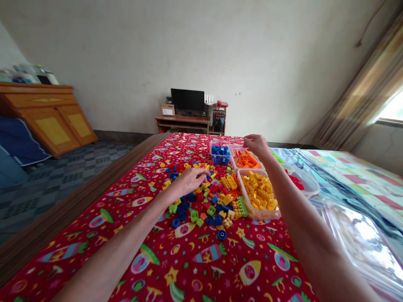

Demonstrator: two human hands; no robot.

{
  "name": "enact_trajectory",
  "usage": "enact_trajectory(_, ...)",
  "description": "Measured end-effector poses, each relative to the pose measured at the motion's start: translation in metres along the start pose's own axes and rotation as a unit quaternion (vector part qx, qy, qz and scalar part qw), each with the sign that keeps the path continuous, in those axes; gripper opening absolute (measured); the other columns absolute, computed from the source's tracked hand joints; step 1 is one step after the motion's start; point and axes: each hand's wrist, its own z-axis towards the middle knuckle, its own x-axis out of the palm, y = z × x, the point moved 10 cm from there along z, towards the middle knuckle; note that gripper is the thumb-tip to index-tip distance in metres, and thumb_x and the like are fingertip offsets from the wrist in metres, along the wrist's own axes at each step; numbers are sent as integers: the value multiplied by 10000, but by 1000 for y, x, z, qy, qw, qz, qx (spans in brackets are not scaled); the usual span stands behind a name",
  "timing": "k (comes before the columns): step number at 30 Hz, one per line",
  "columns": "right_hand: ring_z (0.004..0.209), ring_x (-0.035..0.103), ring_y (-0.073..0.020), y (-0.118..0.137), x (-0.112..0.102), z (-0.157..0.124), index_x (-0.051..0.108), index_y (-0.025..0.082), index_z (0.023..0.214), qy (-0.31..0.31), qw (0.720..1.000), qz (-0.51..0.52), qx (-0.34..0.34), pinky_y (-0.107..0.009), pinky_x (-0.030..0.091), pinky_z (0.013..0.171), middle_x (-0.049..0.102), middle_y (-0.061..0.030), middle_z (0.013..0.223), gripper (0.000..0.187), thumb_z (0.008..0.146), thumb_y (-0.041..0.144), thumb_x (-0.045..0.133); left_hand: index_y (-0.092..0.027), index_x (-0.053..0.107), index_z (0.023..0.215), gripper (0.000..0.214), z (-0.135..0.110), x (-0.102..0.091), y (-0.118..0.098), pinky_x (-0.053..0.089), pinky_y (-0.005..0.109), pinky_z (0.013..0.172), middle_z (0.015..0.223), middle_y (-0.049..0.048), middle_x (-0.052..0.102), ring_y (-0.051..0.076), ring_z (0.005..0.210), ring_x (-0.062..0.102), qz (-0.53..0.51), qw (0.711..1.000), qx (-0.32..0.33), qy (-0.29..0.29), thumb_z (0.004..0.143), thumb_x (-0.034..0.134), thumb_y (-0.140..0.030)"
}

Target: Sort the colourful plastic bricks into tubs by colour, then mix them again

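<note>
My left hand (192, 178) is low over a loose pile of toy building bricks (214, 200), its fingers slightly curved and apart, with no brick visibly held. The pile mixes blue, yellow, green, red and orange pieces, with several blue wheels (222, 234) at its near edge. My right hand (256, 144) is raised above the far right side of a clear bin of orange bricks (247, 159). Its fingers are closed together, and whatever they may hold is hidden. Nearer me stands a bin of yellow bricks (260, 191), partly behind my right forearm.
A bin of blue bricks (220, 155) stands at the back left of the bins. Right of my forearm are a bin with red bricks (295, 181) and some green bricks (277, 157). A clear plastic package (365, 235) lies at the right. Red patterned cloth (201, 268) covers the surface.
</note>
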Motion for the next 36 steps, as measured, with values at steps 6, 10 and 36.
enact_trajectory(6, 737, 685, -155, 45, -13, -58, 687, 106, 984, 7, 985, 161, -66, -272, 513, 741, 731, -87, 833, 333, 881, 323, 457, -204, 725, 918, 266, 2, 9, -2, 480, 241, 687, 813, 17, 734, 181, 748, 670, 111, 993, 40, -3, 808, 483, -202)
enact_trajectory(10, 655, 670, -144, 73, -5, -84, 702, 99, 897, 60, 983, 151, -86, -249, 501, 656, 720, -76, 751, 295, 879, 268, 460, -207, 704, 915, 250, 2, 16, -10, 494, 278, 811, 916, 31, 728, 187, 883, 663, 154, 983, 104, -11, 804, 489, -146)
enact_trajectory(36, 910, 683, -239, 70, 89, -143, 681, 130, 1089, 325, 862, -346, -180, -276, 511, 700, 713, -157, 953, 342, 823, 96, 468, -166, 604, 746, 160, -5, 21, 17, 451, 300, 856, 907, 63, 638, 202, 951, 579, 282, 949, 134, 32, 834, 665, -284)
